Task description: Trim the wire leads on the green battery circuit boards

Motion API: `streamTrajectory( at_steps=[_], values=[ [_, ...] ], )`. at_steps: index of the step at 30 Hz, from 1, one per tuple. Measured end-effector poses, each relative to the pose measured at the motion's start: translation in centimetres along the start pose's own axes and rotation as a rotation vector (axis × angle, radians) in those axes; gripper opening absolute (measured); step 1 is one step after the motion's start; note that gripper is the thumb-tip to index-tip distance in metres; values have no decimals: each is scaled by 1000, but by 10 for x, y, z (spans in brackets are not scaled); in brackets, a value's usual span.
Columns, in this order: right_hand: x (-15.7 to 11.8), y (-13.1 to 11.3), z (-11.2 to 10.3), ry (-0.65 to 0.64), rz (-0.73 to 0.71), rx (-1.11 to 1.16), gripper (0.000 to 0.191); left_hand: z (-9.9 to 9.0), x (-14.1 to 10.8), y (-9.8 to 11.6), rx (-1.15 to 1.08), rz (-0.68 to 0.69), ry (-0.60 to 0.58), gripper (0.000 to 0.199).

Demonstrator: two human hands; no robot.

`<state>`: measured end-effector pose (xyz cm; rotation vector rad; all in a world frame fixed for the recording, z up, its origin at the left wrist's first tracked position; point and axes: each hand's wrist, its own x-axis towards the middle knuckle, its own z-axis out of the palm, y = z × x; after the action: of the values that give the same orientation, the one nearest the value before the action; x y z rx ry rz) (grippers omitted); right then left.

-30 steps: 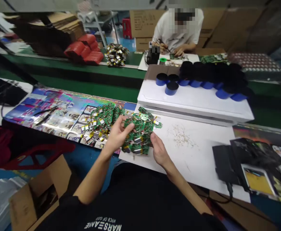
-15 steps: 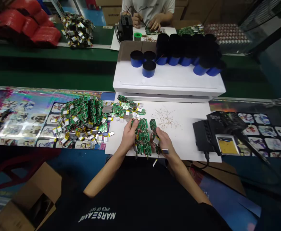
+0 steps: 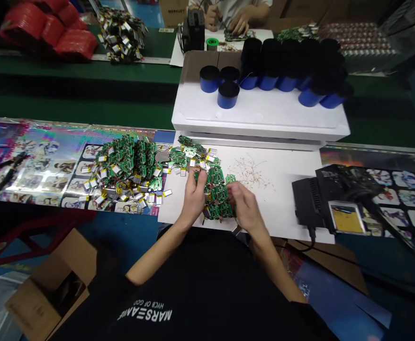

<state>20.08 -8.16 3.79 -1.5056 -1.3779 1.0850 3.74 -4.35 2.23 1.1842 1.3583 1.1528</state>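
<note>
My left hand [image 3: 195, 195] grips the left side of a bundle of green circuit boards [image 3: 217, 192] above the white work sheet's front edge. At the bundle's right side, my right hand [image 3: 245, 206] has its fingers closed round a green board [image 3: 230, 178], partly hidden by the fingers. A silver battery hangs below that hand. To the left lies a large pile of green boards [image 3: 122, 158] with silver batteries and yellow tape. A smaller group of boards [image 3: 189, 151] rests just beyond my left hand.
Wire scraps [image 3: 250, 174] lie on the white sheet [image 3: 275, 208]. Behind stands a white foam block [image 3: 260, 118] with blue cups [image 3: 228, 94]. A black device [image 3: 309, 203] is at right, pliers [image 3: 6, 173] at far left. Across the bench, a person's hands [image 3: 239, 21] work on boards.
The view has shifted, moving the scene slightly. My right hand has come closer to the bundle, and the board it held apart now sits against the bundle's right side.
</note>
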Motion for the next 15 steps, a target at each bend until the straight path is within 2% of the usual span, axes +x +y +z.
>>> streamTrajectory(
  at_steps=[4, 7, 10, 15],
  values=[
    [-2, 10, 24, 90, 29, 76, 51, 2, 2, 6, -13, -90, -119, 66],
    [1, 15, 28, 116, 68, 149, 55, 1, 4, 8, -6, -93, -180, 71],
    [4, 16, 26, 66, 136, 312, 59, 1, 3, 8, -31, -33, -106, 69],
    [6, 13, 32, 33, 286, 522, 61, 5, -2, 5, -138, -94, -80, 63]
  ],
)
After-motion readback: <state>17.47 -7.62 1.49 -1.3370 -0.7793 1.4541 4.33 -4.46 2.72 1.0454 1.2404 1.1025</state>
